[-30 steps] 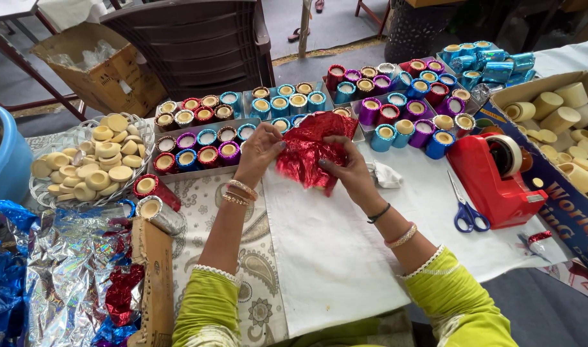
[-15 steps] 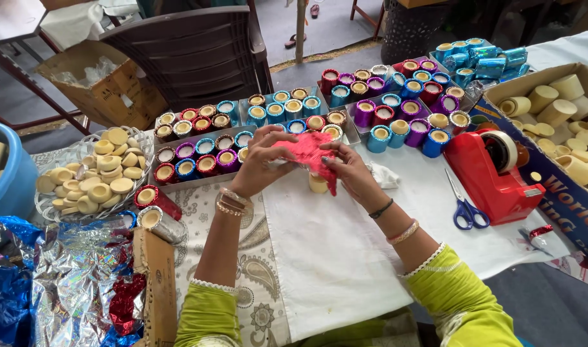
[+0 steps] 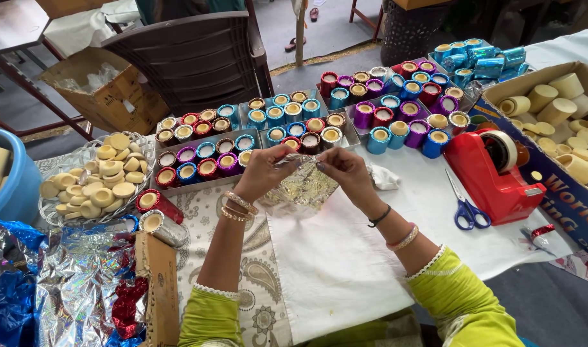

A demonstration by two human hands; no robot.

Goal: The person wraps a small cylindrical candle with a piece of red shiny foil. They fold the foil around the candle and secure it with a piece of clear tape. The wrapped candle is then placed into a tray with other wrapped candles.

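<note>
pinching a crinkled silver foil sheet, perhaps wrapping something, left hand and right hand fingers clamped.

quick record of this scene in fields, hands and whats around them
left hand: pinches the left edge of a silver foil sheet
right hand: pinches the same sheet's right edge
under the hands: white cloth on the table
behind the hands: trays of foil-wrapped candle cups, red, blue, purple and silver
right side: red tape dispenser, blue-handled scissors
left side: bowl of plain wax discs, loose foil sheets
</note>
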